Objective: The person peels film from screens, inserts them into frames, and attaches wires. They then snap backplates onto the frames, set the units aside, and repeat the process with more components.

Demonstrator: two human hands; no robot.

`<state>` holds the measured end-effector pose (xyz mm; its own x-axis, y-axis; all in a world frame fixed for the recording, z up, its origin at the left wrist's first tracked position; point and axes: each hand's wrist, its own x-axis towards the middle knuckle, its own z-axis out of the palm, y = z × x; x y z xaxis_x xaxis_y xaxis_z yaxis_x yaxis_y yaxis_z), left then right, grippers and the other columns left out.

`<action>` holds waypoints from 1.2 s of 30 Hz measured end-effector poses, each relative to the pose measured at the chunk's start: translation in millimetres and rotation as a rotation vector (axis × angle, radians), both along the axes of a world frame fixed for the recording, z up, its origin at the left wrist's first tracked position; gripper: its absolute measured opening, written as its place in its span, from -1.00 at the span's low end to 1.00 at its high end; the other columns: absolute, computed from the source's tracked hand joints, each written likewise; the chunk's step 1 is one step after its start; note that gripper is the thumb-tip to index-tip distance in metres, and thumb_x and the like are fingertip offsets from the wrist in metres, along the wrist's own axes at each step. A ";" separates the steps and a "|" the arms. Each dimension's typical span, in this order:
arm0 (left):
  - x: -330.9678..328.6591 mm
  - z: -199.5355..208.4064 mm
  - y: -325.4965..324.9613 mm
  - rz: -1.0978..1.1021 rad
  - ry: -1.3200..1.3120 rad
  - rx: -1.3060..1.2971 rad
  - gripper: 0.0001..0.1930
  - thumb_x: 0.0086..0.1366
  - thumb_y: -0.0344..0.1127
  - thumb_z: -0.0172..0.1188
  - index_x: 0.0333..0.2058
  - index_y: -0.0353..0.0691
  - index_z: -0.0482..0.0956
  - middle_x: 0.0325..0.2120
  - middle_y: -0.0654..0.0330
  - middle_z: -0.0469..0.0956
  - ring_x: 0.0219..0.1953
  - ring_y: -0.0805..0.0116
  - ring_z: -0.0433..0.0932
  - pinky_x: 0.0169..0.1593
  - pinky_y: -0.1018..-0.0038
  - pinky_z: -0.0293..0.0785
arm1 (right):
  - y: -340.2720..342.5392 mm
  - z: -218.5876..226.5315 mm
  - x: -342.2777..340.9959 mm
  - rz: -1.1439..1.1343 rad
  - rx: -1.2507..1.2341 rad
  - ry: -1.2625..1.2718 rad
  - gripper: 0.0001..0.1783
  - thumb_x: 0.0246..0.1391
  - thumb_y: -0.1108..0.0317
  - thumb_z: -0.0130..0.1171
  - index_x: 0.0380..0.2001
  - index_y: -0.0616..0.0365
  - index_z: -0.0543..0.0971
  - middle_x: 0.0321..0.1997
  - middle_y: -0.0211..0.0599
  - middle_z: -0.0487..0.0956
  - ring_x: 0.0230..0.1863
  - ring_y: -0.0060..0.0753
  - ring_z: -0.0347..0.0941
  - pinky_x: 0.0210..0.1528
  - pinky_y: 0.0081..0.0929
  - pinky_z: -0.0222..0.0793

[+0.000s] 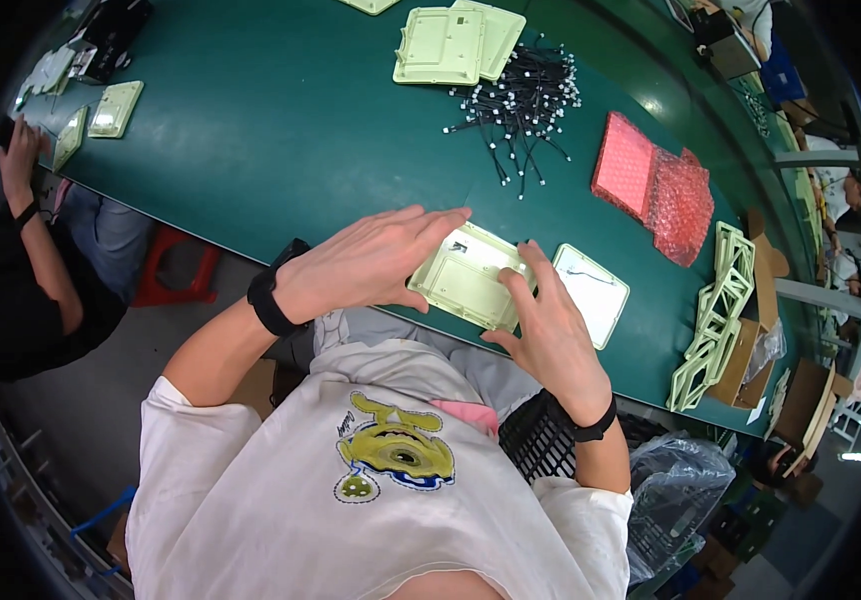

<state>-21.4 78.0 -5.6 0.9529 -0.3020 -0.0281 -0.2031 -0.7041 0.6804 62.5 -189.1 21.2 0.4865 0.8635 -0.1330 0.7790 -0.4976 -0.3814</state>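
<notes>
A pale green plastic shell (473, 275), a shallow rectangular tray with a raised rim, lies at the near edge of the table between my hands, inner side up. My left hand (376, 260) grips its left end, with the fingers along the far rim and the thumb at the near side. My right hand (554, 325) holds the right end, one bent finger reaching over the rim and the thumb at the near corner. A small dark part shows inside the shell near its far left corner. Just right of my right hand lies a white panel with a pale green border (593, 297).
Black cables with white connectors (526, 95) lie heaped on the green table (281, 120), beside stacked pale green shells (439, 45). Further right are red bubble-wrap (656, 180), stacked pale green frames (716, 315) and a cardboard box (741, 360). A co-worker's hand (21, 155) is at far left.
</notes>
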 end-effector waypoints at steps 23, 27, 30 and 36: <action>-56.5 29.5 202.4 0.329 0.076 0.436 0.13 -0.03 -0.31 0.65 0.53 -0.04 0.22 0.52 0.12 0.28 0.60 -0.02 0.11 0.63 -0.13 -0.09 | 159.5 25.8 74.9 -0.215 0.276 -0.349 -0.18 0.05 -0.06 0.55 0.16 0.33 0.50 0.09 0.17 0.59 0.13 0.28 0.53 0.16 0.02 0.49; -58.2 18.6 295.1 0.468 0.155 0.538 0.15 -0.07 -0.38 0.66 0.52 -0.04 0.22 0.51 0.10 0.29 0.62 -0.02 0.07 0.62 -0.11 -0.06 | 252.4 -5.2 113.2 -0.453 0.099 -0.405 0.03 -0.08 -0.36 0.53 0.20 0.27 0.49 0.14 0.27 0.56 0.19 0.35 0.49 0.17 0.16 0.42; -35.8 2.3 344.5 0.494 0.247 0.480 0.25 -0.16 -0.44 0.67 0.54 -0.02 0.17 0.55 0.11 0.23 0.63 -0.06 0.03 0.62 -0.11 -0.05 | 288.2 -28.5 121.3 -0.629 -0.019 -0.522 0.09 -0.17 -0.36 0.57 0.25 0.18 0.46 0.27 0.33 0.48 0.33 0.37 0.38 0.28 0.33 0.27; -34.8 50.6 275.5 0.551 -0.033 0.755 0.23 -0.15 -0.47 0.67 0.53 -0.05 0.18 0.56 0.03 0.17 0.61 -0.11 0.06 0.59 -0.04 0.07 | 327.5 -53.1 142.8 -0.734 -0.055 -0.488 0.00 -0.21 -0.16 0.61 0.24 0.13 0.46 0.32 0.34 0.41 0.43 0.34 0.24 0.34 0.37 0.17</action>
